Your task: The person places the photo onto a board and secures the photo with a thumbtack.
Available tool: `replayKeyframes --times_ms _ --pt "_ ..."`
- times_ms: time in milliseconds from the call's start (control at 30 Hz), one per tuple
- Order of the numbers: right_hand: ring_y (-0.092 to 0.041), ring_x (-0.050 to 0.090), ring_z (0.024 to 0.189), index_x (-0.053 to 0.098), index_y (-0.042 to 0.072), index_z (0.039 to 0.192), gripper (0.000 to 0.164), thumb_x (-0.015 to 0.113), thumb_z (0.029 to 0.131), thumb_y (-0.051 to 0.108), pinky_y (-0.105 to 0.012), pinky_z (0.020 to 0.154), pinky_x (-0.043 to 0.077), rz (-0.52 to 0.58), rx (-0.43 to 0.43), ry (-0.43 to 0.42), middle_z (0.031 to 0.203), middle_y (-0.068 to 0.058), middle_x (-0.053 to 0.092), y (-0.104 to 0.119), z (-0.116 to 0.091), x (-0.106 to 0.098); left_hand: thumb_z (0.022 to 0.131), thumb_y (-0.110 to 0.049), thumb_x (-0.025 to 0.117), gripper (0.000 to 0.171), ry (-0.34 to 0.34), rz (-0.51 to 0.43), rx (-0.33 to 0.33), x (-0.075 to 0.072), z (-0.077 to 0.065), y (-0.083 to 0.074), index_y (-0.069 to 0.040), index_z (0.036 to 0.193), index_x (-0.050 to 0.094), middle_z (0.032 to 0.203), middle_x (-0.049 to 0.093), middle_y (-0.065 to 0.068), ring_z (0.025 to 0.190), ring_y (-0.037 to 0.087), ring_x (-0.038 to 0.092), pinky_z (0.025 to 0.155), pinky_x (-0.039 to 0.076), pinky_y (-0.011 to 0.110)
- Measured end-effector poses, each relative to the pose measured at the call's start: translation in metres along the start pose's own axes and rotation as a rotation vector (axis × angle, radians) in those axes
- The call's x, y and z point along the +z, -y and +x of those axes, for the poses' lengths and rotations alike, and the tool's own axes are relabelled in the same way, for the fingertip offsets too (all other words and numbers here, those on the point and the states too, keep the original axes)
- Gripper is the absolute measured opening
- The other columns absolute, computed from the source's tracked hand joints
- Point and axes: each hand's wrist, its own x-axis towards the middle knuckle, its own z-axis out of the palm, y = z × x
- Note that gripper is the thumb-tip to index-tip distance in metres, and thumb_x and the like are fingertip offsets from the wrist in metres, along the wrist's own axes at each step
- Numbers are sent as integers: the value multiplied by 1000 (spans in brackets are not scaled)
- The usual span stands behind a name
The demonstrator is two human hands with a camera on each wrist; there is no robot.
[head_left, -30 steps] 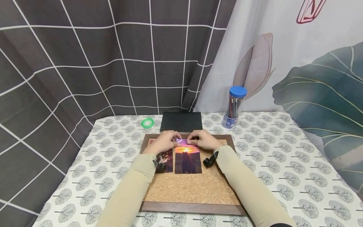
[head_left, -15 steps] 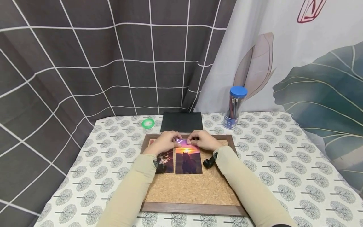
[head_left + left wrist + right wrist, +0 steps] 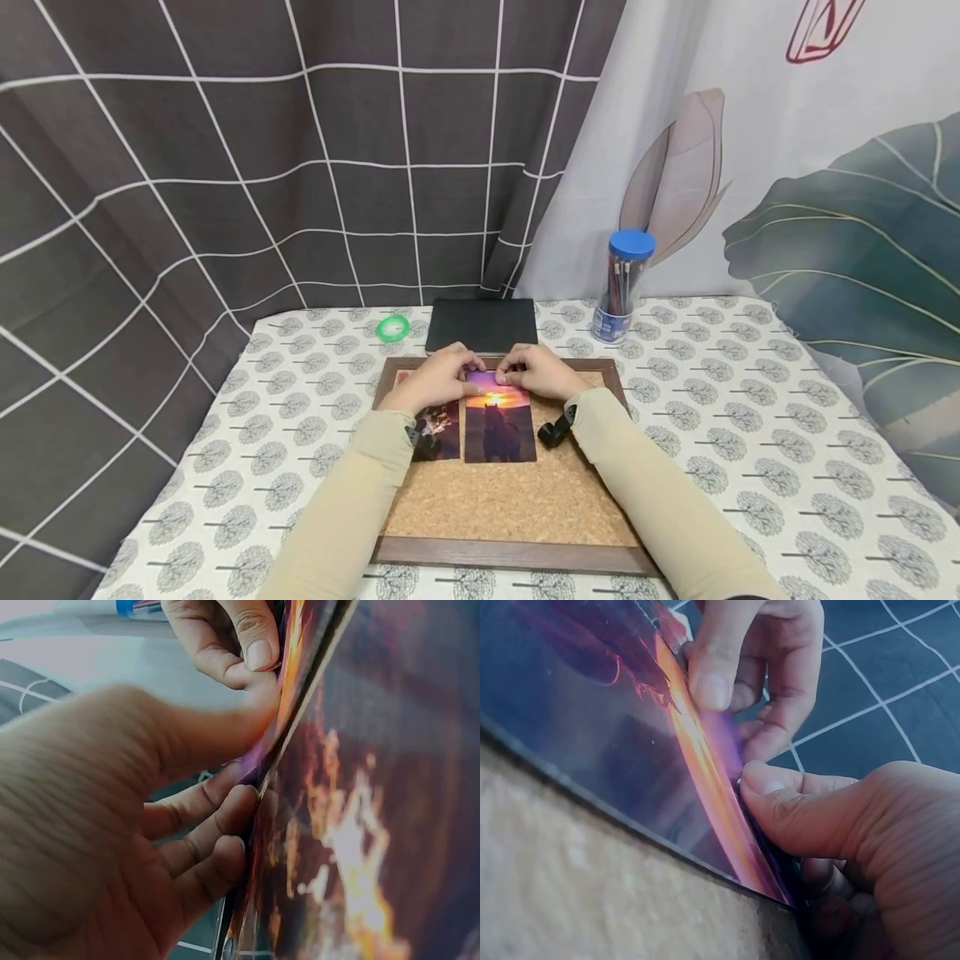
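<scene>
A glossy sunset photo point(image 3: 499, 429) with a dark horse shape lies on a wood-framed cork board point(image 3: 517, 508). My left hand point(image 3: 441, 379) is at its upper left, thumb laid on the print and fingers bent at the top edge. At the upper right, my right hand point(image 3: 545, 372) pinches the top edge between thumb and curled fingers. A tiny pale bit shows by the right thumb point(image 3: 769, 791) in the right wrist view; I cannot tell what it is. A second, dark photo point(image 3: 438, 433) with bright orange-white patches lies to the left, partly hidden by the left hand and wrist.
Behind the board lies a flat black rectangular item point(image 3: 482, 325). A green tape roll point(image 3: 392, 328) sits at the back left, and a clear jar of pencils point(image 3: 621, 287) with a blue lid stands at the back right. Patterned cloth point(image 3: 757, 467) covers the table; curtains hang behind.
The left thumb has shifted slightly right and down on the sunset photo, with the index finger moving a little too. The right hand stays nearly still at the top edge.
</scene>
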Motion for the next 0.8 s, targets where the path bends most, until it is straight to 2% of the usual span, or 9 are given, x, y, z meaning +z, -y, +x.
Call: replayKeyframes --times_ms 133,233,800 --pt "-12 57 81 78 17 91 7 77 89 24 -30 73 47 -1 2 -7 87 8 63 -1 0 1 83 -40 82 50 63 -7 11 0 -1 -2 -16 124 64 112 52 0 89 13 52 81 47 30" --pt "-12 57 81 78 17 91 7 78 89 23 -30 73 47 3 6 -7 87 8 63 0 0 1 81 -42 84 56 95 -27 6 -1 -2 -4 -17 126 62 114 50 1 90 14 51 83 46 32" --pt "-13 58 84 78 15 91 4 78 89 18 -31 76 47 34 59 -3 90 5 66 5 0 0 81 -36 85 55 104 -78 -9 1 -1 -2 -18 127 61 116 48 1 93 15 51 85 46 33"
